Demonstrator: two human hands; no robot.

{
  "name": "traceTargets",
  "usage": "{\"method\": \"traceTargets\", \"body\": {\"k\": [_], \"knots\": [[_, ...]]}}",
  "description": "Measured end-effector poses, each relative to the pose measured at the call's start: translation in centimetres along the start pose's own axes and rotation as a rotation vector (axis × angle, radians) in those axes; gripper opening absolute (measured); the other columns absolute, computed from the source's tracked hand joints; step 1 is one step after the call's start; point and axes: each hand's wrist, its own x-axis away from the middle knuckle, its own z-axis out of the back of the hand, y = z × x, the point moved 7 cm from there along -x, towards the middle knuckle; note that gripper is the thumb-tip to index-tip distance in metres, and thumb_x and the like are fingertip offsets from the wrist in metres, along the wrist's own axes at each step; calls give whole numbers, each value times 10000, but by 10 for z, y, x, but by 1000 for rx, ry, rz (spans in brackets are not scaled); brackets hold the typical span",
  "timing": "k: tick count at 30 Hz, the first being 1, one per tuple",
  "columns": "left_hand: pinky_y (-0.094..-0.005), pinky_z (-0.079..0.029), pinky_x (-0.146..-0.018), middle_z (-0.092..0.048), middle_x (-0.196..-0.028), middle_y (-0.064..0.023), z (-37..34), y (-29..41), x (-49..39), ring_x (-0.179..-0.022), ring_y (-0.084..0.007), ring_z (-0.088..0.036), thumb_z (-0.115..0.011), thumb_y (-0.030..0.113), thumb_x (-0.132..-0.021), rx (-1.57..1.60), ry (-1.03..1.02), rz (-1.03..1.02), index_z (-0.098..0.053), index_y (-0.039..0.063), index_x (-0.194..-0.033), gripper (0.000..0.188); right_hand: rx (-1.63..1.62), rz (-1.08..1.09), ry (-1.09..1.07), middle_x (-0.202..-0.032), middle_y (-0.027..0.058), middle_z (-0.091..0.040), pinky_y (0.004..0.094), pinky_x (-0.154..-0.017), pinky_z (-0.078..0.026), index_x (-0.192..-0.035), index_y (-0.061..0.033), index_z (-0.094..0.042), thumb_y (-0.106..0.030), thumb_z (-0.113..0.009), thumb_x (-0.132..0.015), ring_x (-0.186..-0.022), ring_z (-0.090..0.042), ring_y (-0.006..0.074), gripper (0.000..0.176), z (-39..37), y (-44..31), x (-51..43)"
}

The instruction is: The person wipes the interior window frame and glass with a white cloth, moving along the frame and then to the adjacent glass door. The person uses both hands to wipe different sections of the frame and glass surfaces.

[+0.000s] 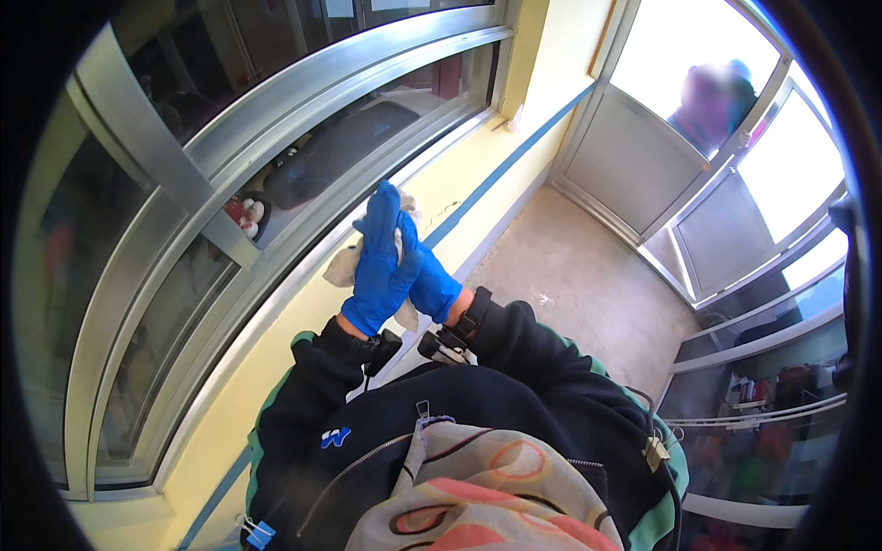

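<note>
My left hand [379,275], in a blue glove, lies flat with its fingers stretched out towards the window. Beneath and beside it is my right hand [433,279], gloved in the same blue. A crumpled off-white cloth [342,266] is pressed between the two hands, its edges sticking out at the left, at the fingertips and below the wrists. The palms and most of the cloth are hidden. Both hands are over the window sill [310,275] and the pale yellow wall below it.
A sliding window with metal frames [275,155] curves along the left; a dark mat [344,155] lies behind its glass. A blue stripe [482,193] runs along the wall. The bare floor [586,275] leads to a metal door [627,158], with a person [713,103] beyond it. More windows line the right.
</note>
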Motion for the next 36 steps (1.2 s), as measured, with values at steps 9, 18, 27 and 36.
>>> {"method": "traceTargets", "body": {"k": [9, 18, 27, 36], "knots": [[-488, -192, -1261, -301, -1669, -130, 78, 38, -87, -1545, -358, -262, -566, 560, -1001, -648, 103, -316, -311, 120, -1616, 798, 47, -30, 150, -1394, 161, -567, 384, -1091, -449, -1558, -35, -356, -523, -565, -1027, -1252, -571, 263, 751, 104, -45, -58], [-543, -295, -1193, -377, -1633, -115, 141, 31, -136, -1481, -366, -374, -548, 590, -985, -1679, 314, -364, -385, 200, -1596, 743, -69, -47, 275, -1265, 139, -625, 378, -994, -471, -1377, -69, -551, -533, -502, -994, -1138, -616, 268, 603, 296, -102, -149], [-584, -308, -1169, -363, -1639, -119, 141, 26, -142, -1469, -380, -394, -514, 711, -939, -1708, 328, -266, -395, 230, -1593, 821, 26, 9, 352, -938, 100, -721, 339, -692, -565, -1048, -75, -628, -354, -521, -1041, -781, -702, 239, 299, 388, -120, -285], [-591, -352, -1149, -359, -1645, -109, 138, 17, -147, -1473, -389, -393, -456, 800, -908, -1831, 300, -231, -406, 234, -1590, 887, 946, 87, 426, -780, 110, -708, 408, -598, -544, -880, -64, -674, -193, -470, -1014, -704, -704, 281, 276, 464, -88, -415]]}}
